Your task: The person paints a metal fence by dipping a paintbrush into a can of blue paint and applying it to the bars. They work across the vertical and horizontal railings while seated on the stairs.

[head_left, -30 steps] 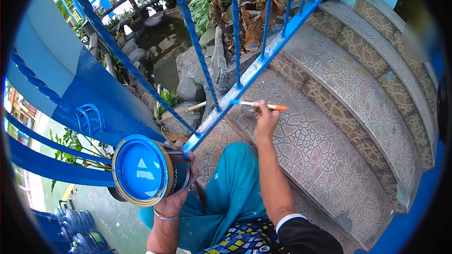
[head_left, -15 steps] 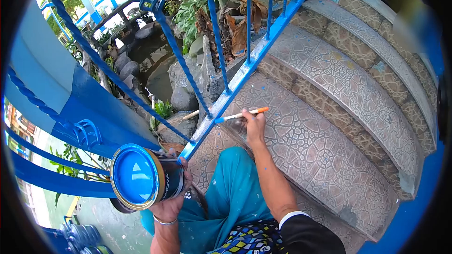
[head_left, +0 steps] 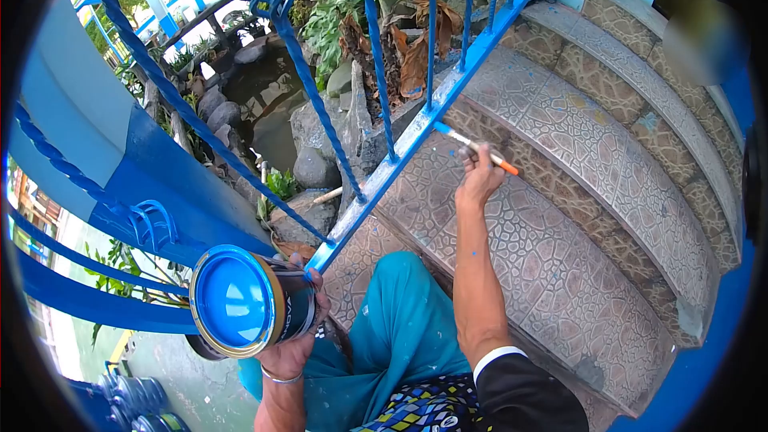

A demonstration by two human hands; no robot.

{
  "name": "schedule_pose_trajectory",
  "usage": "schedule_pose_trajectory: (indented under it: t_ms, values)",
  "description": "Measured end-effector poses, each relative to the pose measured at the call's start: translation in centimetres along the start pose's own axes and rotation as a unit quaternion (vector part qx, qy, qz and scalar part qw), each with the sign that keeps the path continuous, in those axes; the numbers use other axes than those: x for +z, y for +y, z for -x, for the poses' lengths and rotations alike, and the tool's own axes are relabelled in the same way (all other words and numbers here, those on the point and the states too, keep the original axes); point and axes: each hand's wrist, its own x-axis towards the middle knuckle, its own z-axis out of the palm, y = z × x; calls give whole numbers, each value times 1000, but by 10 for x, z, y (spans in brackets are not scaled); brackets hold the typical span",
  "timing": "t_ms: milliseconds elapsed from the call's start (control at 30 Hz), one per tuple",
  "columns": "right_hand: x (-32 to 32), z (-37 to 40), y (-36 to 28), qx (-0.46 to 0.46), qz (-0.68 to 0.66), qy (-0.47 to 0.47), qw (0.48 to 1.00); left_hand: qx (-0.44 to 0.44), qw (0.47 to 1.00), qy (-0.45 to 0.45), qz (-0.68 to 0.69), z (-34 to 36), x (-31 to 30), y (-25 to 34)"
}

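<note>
My right hand (head_left: pixel 480 176) is closed around a paintbrush (head_left: pixel 502 162) with an orange-tipped handle. The blue-coated bristles touch, or nearly touch, the side of the railing's bottom rail (head_left: pixel 413 133), which is blue with pale, whitish patches along its top. At lower left, my left hand (head_left: pixel 294 346) grips a paint can (head_left: pixel 293 301) from below and the side. Tilted toward the camera, the can shows bright blue paint (head_left: pixel 234 301) inside. Twisted blue bars (head_left: pixel 314 100) rise from the rail.
Curved stone-patterned steps (head_left: pixel 560 224) climb on the right. Beyond the railing lie a small pond (head_left: pixel 276 96), rocks (head_left: pixel 317 168) and leafy plants (head_left: pixel 336 24). A blue curved wall (head_left: pixel 172 184) stands at left. Large water bottles (head_left: pixel 140 396) sit at lower left.
My right hand has moved up and to the right with the paintbrush, from the rail's lower section to farther along it. My left hand keeps the can in nearly the same place.
</note>
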Motion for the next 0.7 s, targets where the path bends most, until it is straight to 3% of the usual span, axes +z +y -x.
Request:
schedule_pose_trajectory:
  t_ms: [233, 400, 700]
  values:
    - [-80, 123, 26, 144, 128, -95, 977, 4, 999, -34, 2, -2, -9, 3]
    - [-68, 196, 32, 257, 203, -188, 926, 6, 1000, -21, 3, -2, -9, 3]
    - [-53, 152, 68, 152, 159, -111, 969, 9, 999, -35, -15, 2, -10, 5]
